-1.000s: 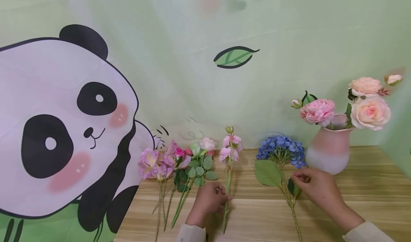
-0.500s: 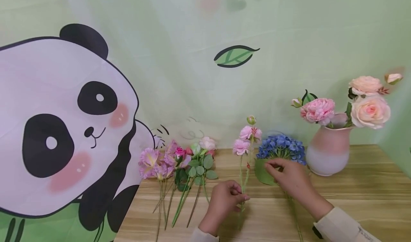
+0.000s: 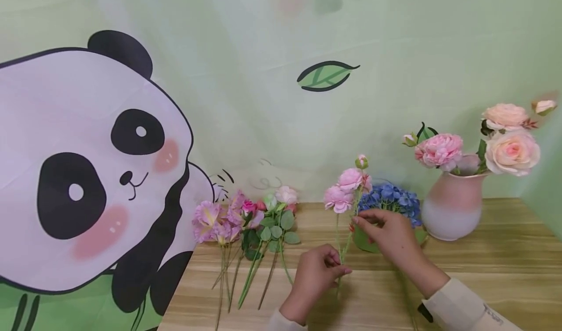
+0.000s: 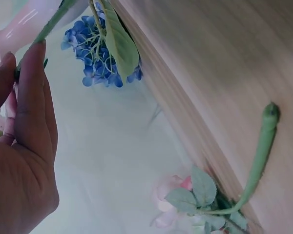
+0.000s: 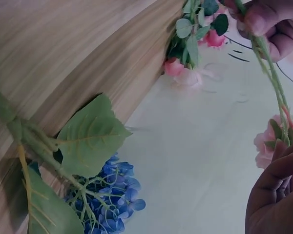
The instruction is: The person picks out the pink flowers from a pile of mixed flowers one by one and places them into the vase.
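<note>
My left hand (image 3: pixel 320 277) pinches the lower green stem of a pink artificial flower spray (image 3: pixel 344 192), held upright above the table. Higher up, my right hand (image 3: pixel 395 236) has its thumb and index finger on the spray's side stem, just below the blooms. In the right wrist view, the curled fingers of the right hand (image 5: pixel 278 190) meet the stem beside a pink bloom (image 5: pixel 266 148). A blue hydrangea (image 3: pixel 388 199) with broad green leaves lies on the table, partly hidden behind the right hand.
To the right stands a pink and white vase (image 3: pixel 452 206) holding pink and peach flowers (image 3: pixel 511 150). Purple flowers (image 3: pixel 215 221) and leafy rose stems (image 3: pixel 276 223) lie on the left of the wooden table (image 3: pixel 496 267). A panda-print cloth hangs behind.
The left hand has lifted the pink spray and carried it right. The right hand has left the hydrangea's lower leaf and come over to the spray's side stem.
</note>
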`<state>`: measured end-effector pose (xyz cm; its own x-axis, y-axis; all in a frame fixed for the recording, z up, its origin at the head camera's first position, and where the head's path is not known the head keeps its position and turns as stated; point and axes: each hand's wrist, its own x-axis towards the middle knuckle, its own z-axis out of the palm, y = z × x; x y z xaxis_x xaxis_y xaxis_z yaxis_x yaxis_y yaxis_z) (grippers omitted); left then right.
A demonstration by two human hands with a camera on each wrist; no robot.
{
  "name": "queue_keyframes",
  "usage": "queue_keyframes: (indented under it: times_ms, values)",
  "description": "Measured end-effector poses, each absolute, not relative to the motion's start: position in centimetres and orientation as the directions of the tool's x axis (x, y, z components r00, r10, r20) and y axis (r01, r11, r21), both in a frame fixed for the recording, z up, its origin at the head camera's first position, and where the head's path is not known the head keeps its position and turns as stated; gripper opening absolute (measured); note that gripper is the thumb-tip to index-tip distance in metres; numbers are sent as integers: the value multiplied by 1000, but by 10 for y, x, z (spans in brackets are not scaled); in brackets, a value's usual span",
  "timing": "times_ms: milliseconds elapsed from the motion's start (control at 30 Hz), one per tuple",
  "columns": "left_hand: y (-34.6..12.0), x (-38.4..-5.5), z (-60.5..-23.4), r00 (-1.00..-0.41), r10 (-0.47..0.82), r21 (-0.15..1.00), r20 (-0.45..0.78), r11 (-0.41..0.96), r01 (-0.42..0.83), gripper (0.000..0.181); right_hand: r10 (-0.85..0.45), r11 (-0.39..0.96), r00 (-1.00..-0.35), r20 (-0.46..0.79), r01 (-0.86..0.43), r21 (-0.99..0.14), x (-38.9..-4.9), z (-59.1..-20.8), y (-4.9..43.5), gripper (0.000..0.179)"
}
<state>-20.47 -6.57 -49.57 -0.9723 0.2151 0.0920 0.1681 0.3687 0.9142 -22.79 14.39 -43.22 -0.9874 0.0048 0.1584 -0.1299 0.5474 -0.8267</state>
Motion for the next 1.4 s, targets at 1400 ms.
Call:
queue_keyframes:
  times_ms: [1400]
  values:
    - [-59, -208, -506, -974, 200, 829, 105, 523, 197, 36, 220, 798, -530, 819, -385, -464, -182, -308, 249, 14]
